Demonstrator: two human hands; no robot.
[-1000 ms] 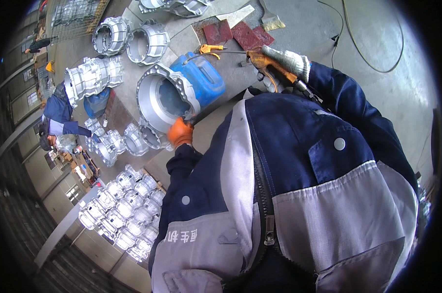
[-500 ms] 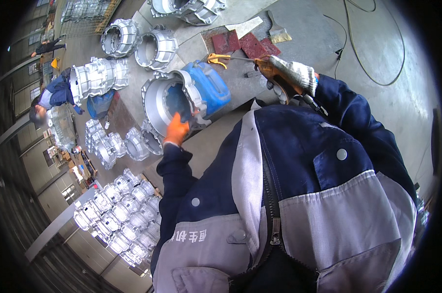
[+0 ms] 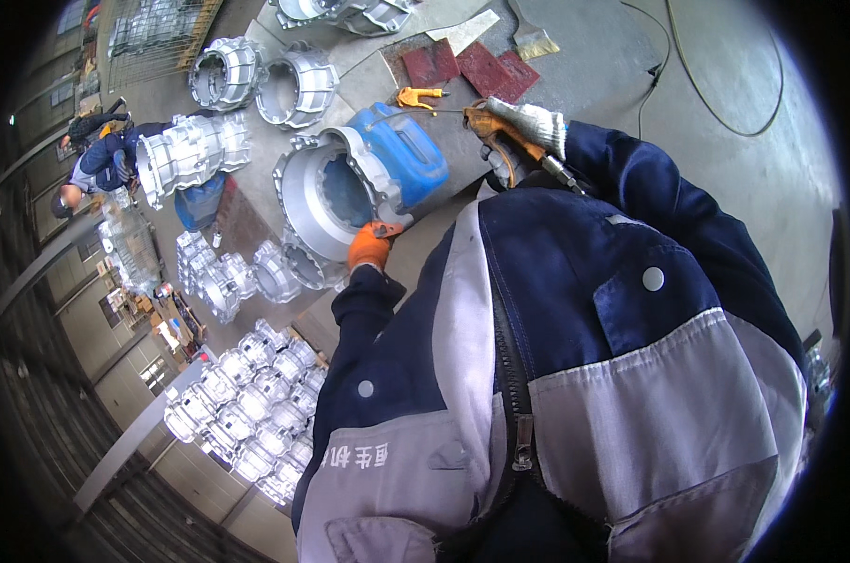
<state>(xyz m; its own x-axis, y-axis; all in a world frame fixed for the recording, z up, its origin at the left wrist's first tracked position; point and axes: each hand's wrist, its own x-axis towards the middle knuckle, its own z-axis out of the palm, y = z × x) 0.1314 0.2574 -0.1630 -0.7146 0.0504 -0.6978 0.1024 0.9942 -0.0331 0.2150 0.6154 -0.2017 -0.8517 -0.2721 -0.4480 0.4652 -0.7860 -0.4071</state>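
Note:
A large silver metal housing, round and open in the middle, lies on the work surface in front of my left side. My left hand, in an orange glove, is closed over the near edge of its flange. In my right hand, in a worn glove with a white knit cuff, is an orange air tool with a metal hose fitting. Its thin rod points left, toward the housing, above a blue plastic jerrycan. The rod's tip is hard to make out.
A yellow blow gun, dark red abrasive pads and a flat brush lie beyond. More housings stand to the left, with stacked castings farther off. A co-worker bends at far left. A hose crosses the floor.
My left hand has moved from the housing's opening onto its near flange and closed there. My right hand has shifted left with the air tool, bringing the rod nearer the housing.

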